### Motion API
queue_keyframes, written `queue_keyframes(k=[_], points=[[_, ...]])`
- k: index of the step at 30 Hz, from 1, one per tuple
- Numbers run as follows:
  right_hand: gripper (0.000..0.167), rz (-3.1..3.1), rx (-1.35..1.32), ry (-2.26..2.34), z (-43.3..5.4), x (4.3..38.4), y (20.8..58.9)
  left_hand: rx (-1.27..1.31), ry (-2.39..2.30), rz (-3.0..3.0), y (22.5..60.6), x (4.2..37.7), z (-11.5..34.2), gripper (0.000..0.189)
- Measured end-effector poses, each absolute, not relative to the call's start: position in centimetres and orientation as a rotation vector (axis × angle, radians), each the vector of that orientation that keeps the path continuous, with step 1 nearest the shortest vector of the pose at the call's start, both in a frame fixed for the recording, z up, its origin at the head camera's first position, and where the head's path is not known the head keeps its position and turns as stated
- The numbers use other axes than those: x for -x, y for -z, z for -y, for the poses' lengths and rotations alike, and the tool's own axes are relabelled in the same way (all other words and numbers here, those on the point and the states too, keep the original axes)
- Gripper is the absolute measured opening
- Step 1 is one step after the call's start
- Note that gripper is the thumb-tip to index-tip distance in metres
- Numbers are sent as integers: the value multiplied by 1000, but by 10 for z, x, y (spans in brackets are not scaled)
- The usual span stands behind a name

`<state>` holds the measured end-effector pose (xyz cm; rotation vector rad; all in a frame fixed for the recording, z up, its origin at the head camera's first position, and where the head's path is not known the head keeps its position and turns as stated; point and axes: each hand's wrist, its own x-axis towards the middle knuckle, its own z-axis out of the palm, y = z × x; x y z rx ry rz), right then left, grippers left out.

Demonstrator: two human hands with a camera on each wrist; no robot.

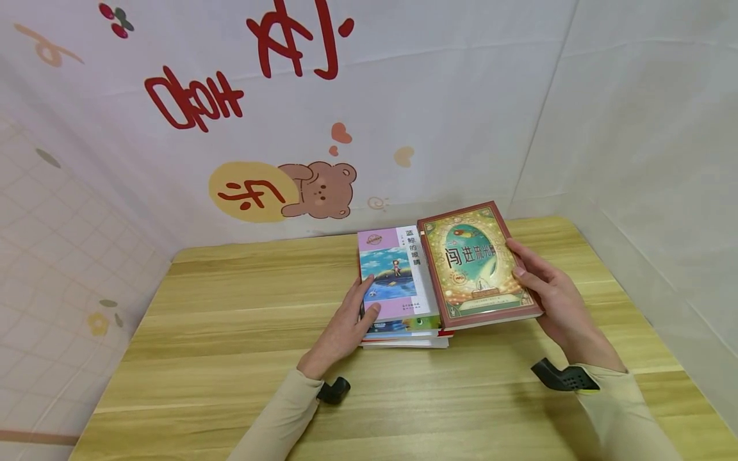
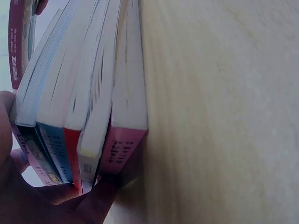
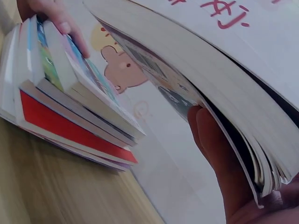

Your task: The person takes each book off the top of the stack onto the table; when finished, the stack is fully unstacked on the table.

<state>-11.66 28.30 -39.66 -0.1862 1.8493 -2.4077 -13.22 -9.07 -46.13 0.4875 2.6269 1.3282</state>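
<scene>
My right hand (image 1: pixel 562 307) grips a thick book (image 1: pixel 475 266) with a reddish-brown border and a gold and green cover. The thumb lies over its right edge, while the fingers (image 3: pixel 212 144) press its back cover from below. The book is tilted, its left edge overlapping the stack in the head view. My left hand (image 1: pixel 341 320) holds the left side of a stack of several books (image 2: pixel 93 79), thumb on the top cover and fingers against the spines. On top lies a book with a lilac border and a blue picture (image 1: pixel 392 275).
The stack stands on a wood-grain table (image 1: pixel 230 307) near its back edge. Behind it hangs a white cloth (image 1: pixel 461 96) printed with red characters and a brown bear (image 1: pixel 325 192). More pale cloth (image 1: pixel 651 192) borders the right side. Each wrist carries a black camera mount (image 1: pixel 565 376).
</scene>
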Motion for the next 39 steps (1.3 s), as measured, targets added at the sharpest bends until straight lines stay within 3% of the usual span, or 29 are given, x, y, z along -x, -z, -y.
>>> queue_keyframes(k=[39], points=[[54,-1642,128,2619,-356,133,406,-483,-1335,-2617,461,132,91,67]])
